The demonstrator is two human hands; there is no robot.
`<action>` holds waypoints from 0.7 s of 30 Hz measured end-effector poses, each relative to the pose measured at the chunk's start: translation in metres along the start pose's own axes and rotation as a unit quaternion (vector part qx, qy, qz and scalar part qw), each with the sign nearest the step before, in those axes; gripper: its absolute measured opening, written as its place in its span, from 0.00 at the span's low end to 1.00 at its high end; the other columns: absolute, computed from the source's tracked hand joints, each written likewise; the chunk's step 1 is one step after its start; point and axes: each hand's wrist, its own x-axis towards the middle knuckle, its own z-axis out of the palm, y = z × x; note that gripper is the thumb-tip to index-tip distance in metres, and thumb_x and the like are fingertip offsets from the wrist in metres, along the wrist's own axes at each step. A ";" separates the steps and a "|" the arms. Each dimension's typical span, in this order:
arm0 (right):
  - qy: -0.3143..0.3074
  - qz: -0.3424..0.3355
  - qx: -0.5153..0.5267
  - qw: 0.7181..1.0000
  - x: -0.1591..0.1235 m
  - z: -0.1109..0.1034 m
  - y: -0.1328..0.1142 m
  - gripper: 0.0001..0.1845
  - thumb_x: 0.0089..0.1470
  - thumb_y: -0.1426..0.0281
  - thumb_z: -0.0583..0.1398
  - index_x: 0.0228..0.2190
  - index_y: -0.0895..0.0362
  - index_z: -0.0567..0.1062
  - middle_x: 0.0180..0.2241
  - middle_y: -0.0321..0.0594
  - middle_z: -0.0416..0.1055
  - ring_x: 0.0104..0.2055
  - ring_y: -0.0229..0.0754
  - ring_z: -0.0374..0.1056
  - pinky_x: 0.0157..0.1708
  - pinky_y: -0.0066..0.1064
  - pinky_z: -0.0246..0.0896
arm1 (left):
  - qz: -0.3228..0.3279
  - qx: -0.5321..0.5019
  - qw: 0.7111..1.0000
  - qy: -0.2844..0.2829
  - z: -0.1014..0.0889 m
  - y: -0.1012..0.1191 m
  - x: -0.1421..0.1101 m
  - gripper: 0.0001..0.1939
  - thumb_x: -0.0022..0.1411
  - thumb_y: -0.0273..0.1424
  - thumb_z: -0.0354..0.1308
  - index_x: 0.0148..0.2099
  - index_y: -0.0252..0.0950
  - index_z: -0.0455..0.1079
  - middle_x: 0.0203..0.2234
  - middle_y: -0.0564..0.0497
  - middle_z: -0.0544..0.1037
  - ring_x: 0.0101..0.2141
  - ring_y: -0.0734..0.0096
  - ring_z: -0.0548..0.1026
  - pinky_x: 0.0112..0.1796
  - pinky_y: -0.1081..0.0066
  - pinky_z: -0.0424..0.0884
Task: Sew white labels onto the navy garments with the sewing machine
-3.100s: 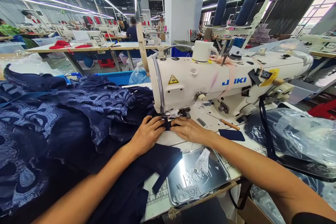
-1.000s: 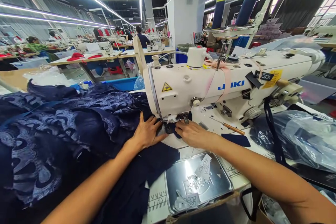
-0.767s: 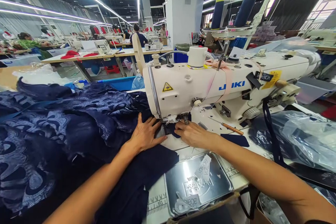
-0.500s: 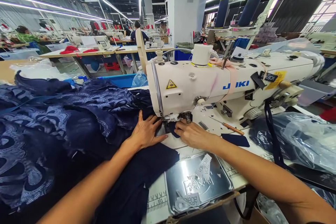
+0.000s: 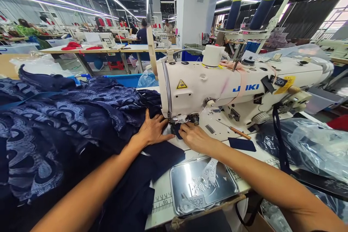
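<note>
A white JUKI sewing machine (image 5: 231, 83) stands on the table in front of me. Navy fabric (image 5: 163, 154) runs under its presser foot (image 5: 174, 125). My left hand (image 5: 152, 130) lies flat on this fabric just left of the foot, fingers spread. My right hand (image 5: 194, 137) rests on the cloth just right of the foot, fingertips pressed to a small dark piece by the needle. A big heap of navy lace garment (image 5: 67, 116) fills the table's left side.
A metal tray (image 5: 202, 185) with paper labels sits near the table's front edge. A screwdriver (image 5: 236, 132) and a small navy patch (image 5: 241, 144) lie right of the machine. Clear plastic bags (image 5: 307, 141) lie at right. Other people work at tables behind.
My left hand's fingers have spread flat and slid a little away from me along the fabric. My right hand has stayed at the foot. The view has shifted slightly.
</note>
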 end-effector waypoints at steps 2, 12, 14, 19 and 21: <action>-0.003 0.004 -0.004 1.000 0.001 0.000 0.000 0.11 0.53 0.79 0.50 0.34 0.65 0.71 0.35 0.49 0.65 0.36 0.45 0.61 0.33 0.35 0.58 | -0.002 -0.001 1.000 -0.003 0.000 -0.001 0.001 0.27 0.53 0.52 0.46 0.45 0.37 0.67 0.43 0.43 0.71 0.45 0.54 0.66 0.50 0.38 0.36; 0.031 0.000 -0.028 0.999 -0.003 0.004 0.018 0.13 0.53 0.79 0.51 0.39 0.63 0.71 0.37 0.48 0.68 0.38 0.45 0.62 0.42 0.37 0.54 | -0.048 0.045 0.998 -0.003 -0.003 0.010 -0.002 0.28 0.56 0.50 0.44 0.47 0.34 0.66 0.42 0.40 0.72 0.44 0.55 0.67 0.50 0.43 0.43; 0.027 0.006 -0.035 0.999 -0.005 0.007 0.029 0.14 0.53 0.78 0.51 0.40 0.62 0.71 0.35 0.48 0.69 0.39 0.45 0.61 0.43 0.38 0.53 | -0.078 0.085 0.993 -0.018 -0.012 0.024 -0.005 0.24 0.58 0.44 0.45 0.42 0.29 0.69 0.35 0.39 0.74 0.38 0.55 0.70 0.47 0.48 0.53; 0.027 0.005 -0.027 0.999 -0.006 0.010 0.042 0.15 0.55 0.76 0.50 0.42 0.62 0.71 0.35 0.49 0.69 0.39 0.45 0.61 0.42 0.38 0.53 | -0.032 0.093 0.994 -0.055 -0.030 0.052 -0.020 0.13 0.57 0.35 0.51 0.30 0.31 0.70 0.26 0.42 0.74 0.31 0.58 0.72 0.36 0.61 0.61; 0.024 0.011 -0.018 0.999 -0.007 0.009 0.041 0.14 0.55 0.74 0.50 0.41 0.63 0.72 0.36 0.49 0.68 0.40 0.46 0.61 0.43 0.38 0.52 | -0.019 0.073 0.995 -0.063 -0.031 0.052 -0.024 0.14 0.55 0.39 0.54 0.33 0.31 0.69 0.28 0.43 0.74 0.32 0.58 0.71 0.35 0.61 0.61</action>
